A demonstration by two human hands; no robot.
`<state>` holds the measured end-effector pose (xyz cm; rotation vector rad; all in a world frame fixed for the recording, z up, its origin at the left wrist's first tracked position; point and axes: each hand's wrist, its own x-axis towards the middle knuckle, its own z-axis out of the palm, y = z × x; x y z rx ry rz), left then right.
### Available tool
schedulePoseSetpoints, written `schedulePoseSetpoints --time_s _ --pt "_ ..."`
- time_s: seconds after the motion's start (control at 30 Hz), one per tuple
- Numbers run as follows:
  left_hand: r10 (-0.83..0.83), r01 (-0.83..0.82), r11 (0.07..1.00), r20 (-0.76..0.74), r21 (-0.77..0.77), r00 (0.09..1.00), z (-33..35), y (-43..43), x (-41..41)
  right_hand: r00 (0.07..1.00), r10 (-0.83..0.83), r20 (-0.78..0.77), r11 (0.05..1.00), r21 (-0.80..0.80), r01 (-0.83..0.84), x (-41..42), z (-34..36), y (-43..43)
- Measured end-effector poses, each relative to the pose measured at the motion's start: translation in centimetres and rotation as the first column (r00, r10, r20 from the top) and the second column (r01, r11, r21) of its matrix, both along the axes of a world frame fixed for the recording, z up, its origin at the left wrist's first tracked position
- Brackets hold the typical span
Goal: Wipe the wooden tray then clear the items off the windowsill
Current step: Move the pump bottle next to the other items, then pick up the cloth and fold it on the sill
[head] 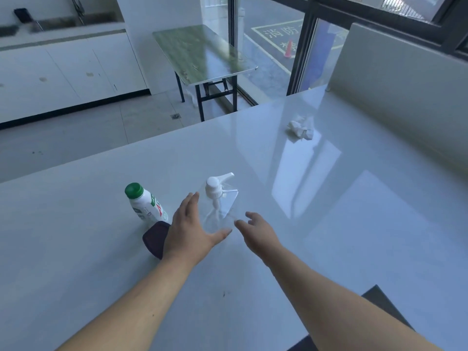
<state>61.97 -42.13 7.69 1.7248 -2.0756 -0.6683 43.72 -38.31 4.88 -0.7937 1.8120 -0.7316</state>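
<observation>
A clear pump bottle [219,198] with a white pump head stands on the glossy white counter [329,224]. My left hand [192,231] is spread open just left of it, fingers reaching toward its side. Just right of the bottle's base, my right hand [255,231] is open, fingers apart. Neither hand grips it. A white bottle with a green cap [144,203] stands to the left. A dark purple flat object [155,238] lies partly hidden under my left wrist. A crumpled white tissue [301,126] lies farther back on the right. No wooden tray shows.
A raised white ledge [405,84] runs along the counter's right side under the window. Beyond the counter's far edge stands a folding table [202,54] on a tiled floor, with white cabinets [63,72] at the back left. A dark object [379,300] sits at the counter's near edge.
</observation>
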Motion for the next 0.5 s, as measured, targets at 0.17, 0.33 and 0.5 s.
schedulePoseSetpoints --time_s 0.17,0.33,0.5 --pt "0.123 -0.129 0.954 -0.04 -0.271 0.992 0.2 3.5 1.4 0.908 0.165 -0.384 0.982 -0.017 -0.186 -3.0 1.4 4.0" --pt "-0.018 0.016 1.0 0.078 0.016 0.997 0.0 9.2 -2.0 0.746 0.215 -0.63 0.957 -0.016 -0.29 -7.7 2.2 11.8" --pt "-0.298 0.261 0.94 0.16 0.219 0.941 0.0 17.8 -12.9 0.623 0.186 -0.76 0.966 0.024 -0.259 -16.5 2.4 24.3"
